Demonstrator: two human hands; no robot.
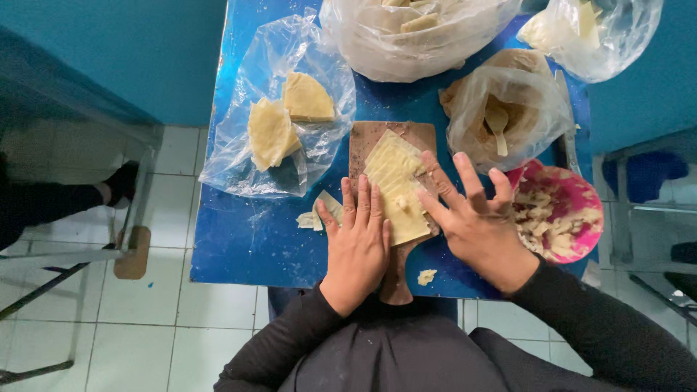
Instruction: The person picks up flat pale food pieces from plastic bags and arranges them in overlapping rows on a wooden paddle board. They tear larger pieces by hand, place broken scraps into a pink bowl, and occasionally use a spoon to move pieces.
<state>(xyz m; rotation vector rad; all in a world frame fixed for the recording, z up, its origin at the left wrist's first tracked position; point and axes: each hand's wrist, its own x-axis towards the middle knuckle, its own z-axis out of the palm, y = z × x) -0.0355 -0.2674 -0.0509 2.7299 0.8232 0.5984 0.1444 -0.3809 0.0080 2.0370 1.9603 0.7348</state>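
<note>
Two bare hands press flat on a pale yellow sheet of dough (396, 190) lying on a brown wooden paddle board (370, 138) on the blue table (239, 239).

The left hand (359, 243) lies palm down at the sheet's lower left edge, fingers (363, 203) straight and close together, gripping nothing. The right hand (475, 221) rests at the sheet's right edge, fingers (443, 185) spread wide and flat, also gripping nothing. Just right of it stands a pink round bowl of dough scraps (563, 214). Left of the board, folded dough wedges (287, 120) sit on a clear plastic bag (239, 156).
</note>
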